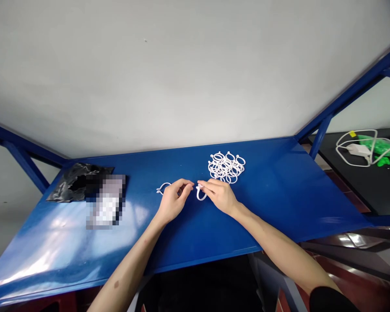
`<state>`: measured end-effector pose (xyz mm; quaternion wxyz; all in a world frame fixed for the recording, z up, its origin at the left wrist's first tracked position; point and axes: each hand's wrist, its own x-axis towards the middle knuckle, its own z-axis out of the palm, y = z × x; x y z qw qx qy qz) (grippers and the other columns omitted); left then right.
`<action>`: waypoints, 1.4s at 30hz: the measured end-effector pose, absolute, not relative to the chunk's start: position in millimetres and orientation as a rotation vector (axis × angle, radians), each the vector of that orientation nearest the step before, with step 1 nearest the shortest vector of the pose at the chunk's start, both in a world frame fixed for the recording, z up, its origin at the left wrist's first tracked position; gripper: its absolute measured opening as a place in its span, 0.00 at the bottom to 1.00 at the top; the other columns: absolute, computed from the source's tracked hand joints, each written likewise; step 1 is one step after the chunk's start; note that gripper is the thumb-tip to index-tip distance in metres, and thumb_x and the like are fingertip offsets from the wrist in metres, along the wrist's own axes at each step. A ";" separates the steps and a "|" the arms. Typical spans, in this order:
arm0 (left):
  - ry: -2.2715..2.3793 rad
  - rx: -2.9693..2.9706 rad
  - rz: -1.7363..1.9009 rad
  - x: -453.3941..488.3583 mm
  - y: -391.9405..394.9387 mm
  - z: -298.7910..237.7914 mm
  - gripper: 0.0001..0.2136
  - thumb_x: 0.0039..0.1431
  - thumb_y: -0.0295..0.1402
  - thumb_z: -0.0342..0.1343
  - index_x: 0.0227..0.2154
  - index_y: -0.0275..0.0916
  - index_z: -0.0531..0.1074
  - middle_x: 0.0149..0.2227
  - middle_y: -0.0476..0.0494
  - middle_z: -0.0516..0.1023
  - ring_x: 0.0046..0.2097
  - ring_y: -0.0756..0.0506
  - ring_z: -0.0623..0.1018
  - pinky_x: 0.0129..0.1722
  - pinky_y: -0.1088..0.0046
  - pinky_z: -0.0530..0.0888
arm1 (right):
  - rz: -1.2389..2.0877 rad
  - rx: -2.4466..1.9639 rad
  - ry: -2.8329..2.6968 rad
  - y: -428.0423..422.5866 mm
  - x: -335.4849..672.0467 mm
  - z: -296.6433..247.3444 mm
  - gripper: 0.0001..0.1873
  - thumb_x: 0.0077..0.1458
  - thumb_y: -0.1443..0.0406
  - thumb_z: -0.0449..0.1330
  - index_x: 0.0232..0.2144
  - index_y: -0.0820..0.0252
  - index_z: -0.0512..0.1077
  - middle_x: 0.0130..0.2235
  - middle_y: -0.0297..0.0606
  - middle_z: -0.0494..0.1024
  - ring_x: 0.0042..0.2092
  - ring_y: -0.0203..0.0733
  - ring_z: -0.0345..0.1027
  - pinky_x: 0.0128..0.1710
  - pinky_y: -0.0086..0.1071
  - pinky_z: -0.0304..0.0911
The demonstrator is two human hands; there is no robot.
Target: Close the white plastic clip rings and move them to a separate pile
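Note:
On the blue table (273, 190), my left hand (173, 200) has its fingers pinched together on a white plastic ring (163, 188) that pokes out to its left. My right hand (219, 195) pinches another white ring (200, 193) between thumb and fingers. The fingertips of both hands nearly meet at the middle of the table. A pile of several white rings (226, 167) lies just beyond my right hand.
A crumpled black plastic bag (74, 185) lies at the table's far left, with a blurred flat object (108, 201) beside it. To the right, a black surface holds a white cable with adapter (357, 149) and green items (381, 149). A pale wall stands behind.

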<state>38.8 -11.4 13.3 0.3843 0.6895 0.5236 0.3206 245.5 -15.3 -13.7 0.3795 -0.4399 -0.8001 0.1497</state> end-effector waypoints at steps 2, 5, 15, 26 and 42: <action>1.301 1.760 0.840 41.6 -13.9 12.7 0.16 0.67 0.44 0.51 0.42 0.40 0.78 0.39 0.44 0.83 0.35 0.47 0.78 0.37 0.71 0.73 | 0.369 -1.243 -2.001 -14.9 246.9 -16.7 0.17 0.71 0.61 0.53 0.51 0.57 0.79 0.33 0.37 0.81 0.32 0.37 0.74 0.33 0.30 0.69; 1.289 1.783 0.842 47.0 -17.5 8.1 0.14 0.65 0.43 0.55 0.44 0.40 0.78 0.39 0.45 0.84 0.34 0.47 0.79 0.37 0.71 0.74 | 0.298 -1.316 -2.040 -15.8 247.0 -19.9 0.17 0.71 0.61 0.53 0.51 0.58 0.79 0.33 0.38 0.80 0.32 0.37 0.75 0.32 0.29 0.67; 1.391 1.727 0.844 54.4 -20.0 -5.6 0.09 0.64 0.36 0.55 0.37 0.41 0.80 0.30 0.49 0.83 0.29 0.47 0.78 0.32 0.73 0.73 | -0.096 -1.318 -2.373 -28.7 237.2 -19.8 0.14 0.70 0.69 0.51 0.42 0.61 0.78 0.28 0.35 0.76 0.29 0.37 0.70 0.26 0.29 0.59; 1.422 2.271 0.689 37.9 -9.7 9.4 0.12 0.70 0.37 0.49 0.44 0.43 0.77 0.43 0.44 0.83 0.45 0.43 0.80 0.48 0.66 0.73 | -0.060 -1.349 -2.265 -18.6 245.4 -6.1 0.17 0.70 0.68 0.50 0.52 0.58 0.76 0.36 0.41 0.80 0.38 0.42 0.74 0.34 0.33 0.68; 1.913 2.265 0.225 -10.0 11.2 11.4 0.08 0.67 0.35 0.48 0.37 0.42 0.73 0.37 0.44 0.80 0.42 0.41 0.78 0.38 0.68 0.69 | -0.036 -1.907 -1.639 31.0 328.4 -11.1 0.25 0.68 0.56 0.48 0.53 0.63 0.78 0.43 0.50 0.75 0.44 0.54 0.67 0.49 0.48 0.65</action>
